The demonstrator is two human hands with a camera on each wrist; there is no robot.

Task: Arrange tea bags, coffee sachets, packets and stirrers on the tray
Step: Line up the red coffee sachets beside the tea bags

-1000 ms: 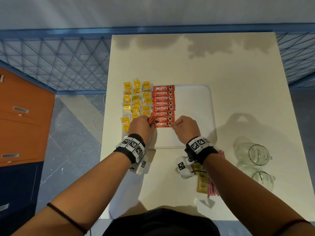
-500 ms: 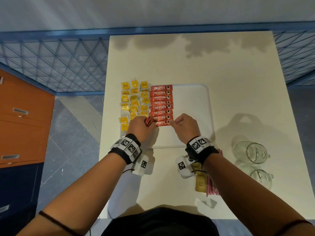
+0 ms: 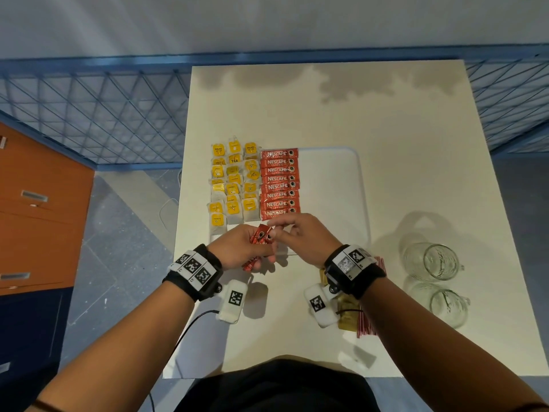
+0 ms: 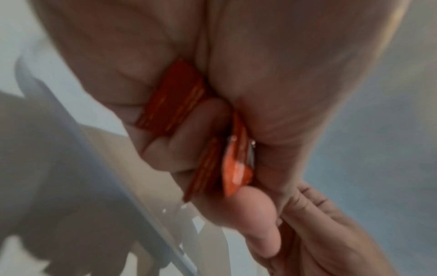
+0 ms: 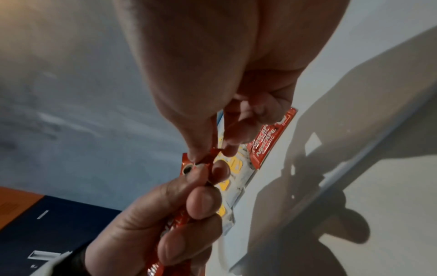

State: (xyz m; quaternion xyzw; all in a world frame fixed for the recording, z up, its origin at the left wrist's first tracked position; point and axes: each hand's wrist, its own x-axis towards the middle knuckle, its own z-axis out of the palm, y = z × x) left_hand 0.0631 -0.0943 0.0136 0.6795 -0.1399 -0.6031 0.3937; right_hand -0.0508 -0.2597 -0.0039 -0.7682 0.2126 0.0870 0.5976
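Left hand (image 3: 242, 246): fingers curled around a bundle of red coffee sachets (image 3: 258, 245), frame centre.
Right hand (image 3: 303, 234): thumb and forefinger pinch the bundle's top sachet.
Tray (image 3: 332, 185): sachet row (image 3: 279, 185) just above both hands.

White table (image 3: 386, 120) — bearing tray (image 3: 332, 185), two glass mugs (image 3: 436, 260), stirrers (image 3: 367, 328).

We are seeing our left hand (image 4: 236, 93) gripping a bunch of red coffee sachets (image 4: 175, 100), fingers (image 4: 189, 140) curling round them, while our right hand (image 4: 326, 233) is touching their far end; everything is blurring.
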